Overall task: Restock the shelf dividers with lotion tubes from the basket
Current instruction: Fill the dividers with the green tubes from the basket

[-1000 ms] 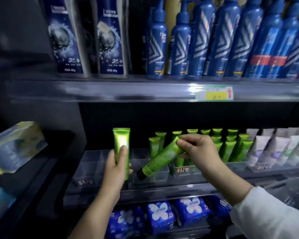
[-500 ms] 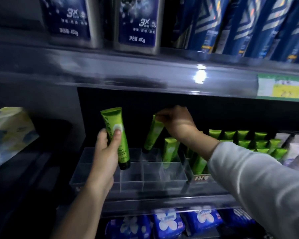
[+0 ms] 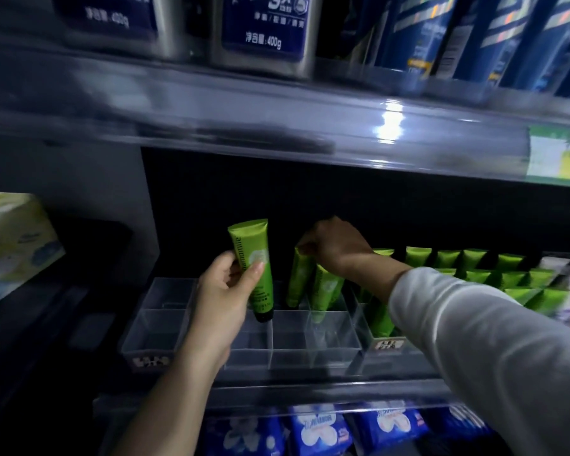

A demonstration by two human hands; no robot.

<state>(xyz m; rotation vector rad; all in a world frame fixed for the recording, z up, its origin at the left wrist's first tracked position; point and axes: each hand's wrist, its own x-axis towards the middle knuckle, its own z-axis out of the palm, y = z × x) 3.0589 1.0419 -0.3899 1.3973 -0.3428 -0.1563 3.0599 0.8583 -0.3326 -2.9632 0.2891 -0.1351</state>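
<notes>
The left hand [image 3: 224, 291] curls round an upright green plastic lotion tube [image 3: 252, 268], black cap down, over a clear plastic divider tray [image 3: 165, 324], while the right hand [image 3: 336, 248] pinches the top of a second green tube [image 3: 298, 281] in a far compartment, beneath dark-blue pouches [image 3: 264, 24] reading "400g".

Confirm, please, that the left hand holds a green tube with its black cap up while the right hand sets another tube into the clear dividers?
Not quite: in the head view the left hand holds the green tube with its black cap down; the right hand does set another tube into the clear dividers.
</notes>
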